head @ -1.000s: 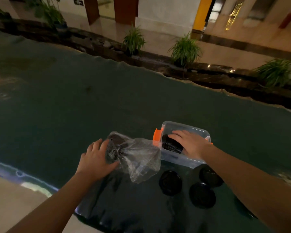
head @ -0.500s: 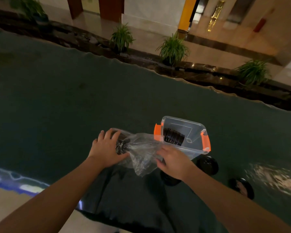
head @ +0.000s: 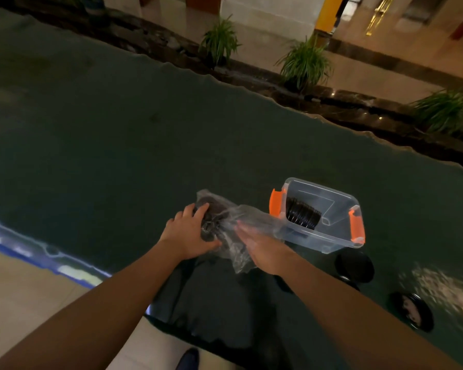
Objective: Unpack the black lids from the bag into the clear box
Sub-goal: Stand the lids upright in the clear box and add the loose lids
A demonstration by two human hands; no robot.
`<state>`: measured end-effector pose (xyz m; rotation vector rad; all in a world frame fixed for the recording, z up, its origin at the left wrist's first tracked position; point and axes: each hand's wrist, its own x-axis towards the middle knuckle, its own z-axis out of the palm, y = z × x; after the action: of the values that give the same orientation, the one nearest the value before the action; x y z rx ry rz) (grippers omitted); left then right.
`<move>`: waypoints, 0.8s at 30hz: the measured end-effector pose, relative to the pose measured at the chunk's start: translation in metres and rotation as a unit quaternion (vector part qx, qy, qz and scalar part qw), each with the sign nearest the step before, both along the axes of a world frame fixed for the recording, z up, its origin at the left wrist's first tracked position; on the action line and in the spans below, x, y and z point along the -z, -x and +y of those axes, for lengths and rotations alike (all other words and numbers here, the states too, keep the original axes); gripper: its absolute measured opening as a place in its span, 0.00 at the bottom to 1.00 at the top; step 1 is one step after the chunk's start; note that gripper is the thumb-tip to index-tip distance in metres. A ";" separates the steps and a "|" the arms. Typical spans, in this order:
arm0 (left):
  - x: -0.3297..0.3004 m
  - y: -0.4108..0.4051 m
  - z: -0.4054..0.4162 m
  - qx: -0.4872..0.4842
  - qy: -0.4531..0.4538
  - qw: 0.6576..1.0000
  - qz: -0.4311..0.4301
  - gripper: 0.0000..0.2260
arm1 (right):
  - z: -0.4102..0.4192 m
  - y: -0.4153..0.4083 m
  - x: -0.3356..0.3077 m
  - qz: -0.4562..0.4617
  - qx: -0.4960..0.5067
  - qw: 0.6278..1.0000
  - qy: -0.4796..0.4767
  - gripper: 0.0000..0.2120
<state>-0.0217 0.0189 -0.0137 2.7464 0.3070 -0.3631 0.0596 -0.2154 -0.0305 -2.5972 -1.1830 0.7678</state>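
While the left hand (head: pixel 189 236) is clutching the closed end of the clear bag (head: pixel 233 228), the right hand (head: pixel 262 247) is lying flat and slack on its open end. Just right of that grip, the clear box (head: pixel 329 236) is sitting with orange latches, black lids (head: pixel 302 216) stacked on edge inside. Two loose lids (head: pixel 354 267) are lying nearer on the green table (head: pixel 118 142). Crumpled plastic is blurring the bag's dark contents.

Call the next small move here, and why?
Probably slide the right hand into the bag and take hold of more lids. The left hand pins the bag's closed end, where dark lids bunch up; the right hand lies flat at the loose end. The box already holds a stack of lids.
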 end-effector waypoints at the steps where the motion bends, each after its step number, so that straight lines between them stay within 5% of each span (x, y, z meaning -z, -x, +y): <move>1: 0.000 0.000 -0.001 -0.002 0.002 1.000 -0.005 0.53 | 0.003 0.000 0.001 -0.011 -0.006 0.999 -0.030 0.32; 11: 0.004 0.004 0.005 0.006 0.089 0.996 -0.020 0.51 | 0.047 -0.029 0.004 -0.111 -0.056 0.990 -0.064 0.35; 17: 0.005 0.009 0.011 0.013 0.114 0.993 -0.032 0.51 | 0.062 -0.030 0.000 -0.028 0.135 0.983 -0.121 0.41; 21: 0.004 0.008 0.012 -0.002 0.125 0.992 -0.033 0.53 | 0.061 -0.032 0.003 -0.021 0.070 0.996 -0.040 0.52; 24: 0.002 0.007 0.013 0.014 0.118 0.992 -0.031 0.53 | 0.061 -0.037 0.005 -0.020 0.021 0.999 -0.026 0.51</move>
<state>-0.0283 0.0318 -0.0154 2.5259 0.1967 -0.3005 0.0964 -0.1544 -0.0356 -2.5978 -1.1401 0.6714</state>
